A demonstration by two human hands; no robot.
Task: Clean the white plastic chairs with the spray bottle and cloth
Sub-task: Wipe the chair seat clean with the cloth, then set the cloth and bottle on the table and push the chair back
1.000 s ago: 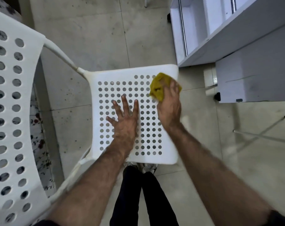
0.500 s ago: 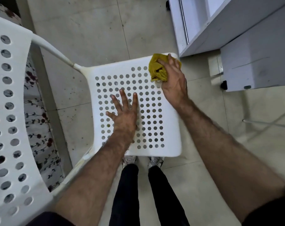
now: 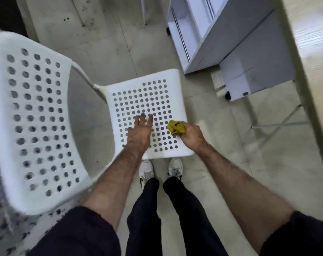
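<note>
Yellow cloth [image 3: 176,128] is soft, balled in your right hand [image 3: 192,136] (fingers curled round it) at the chair seat [image 3: 147,89] edge; left hand [image 3: 140,133] fingers spread; keep it bunched.

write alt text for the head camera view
A person stands over a white plastic chair, left hand open over its holed seat, right hand holding a bunched yellow cloth at the seat's right edge. White cabinets stand beyond.

Pale tiled floor [image 3: 221,130] under white perforated chair [image 3: 145,100], white cabinet [image 3: 230,43], sneakers [image 3: 146,171].
</note>
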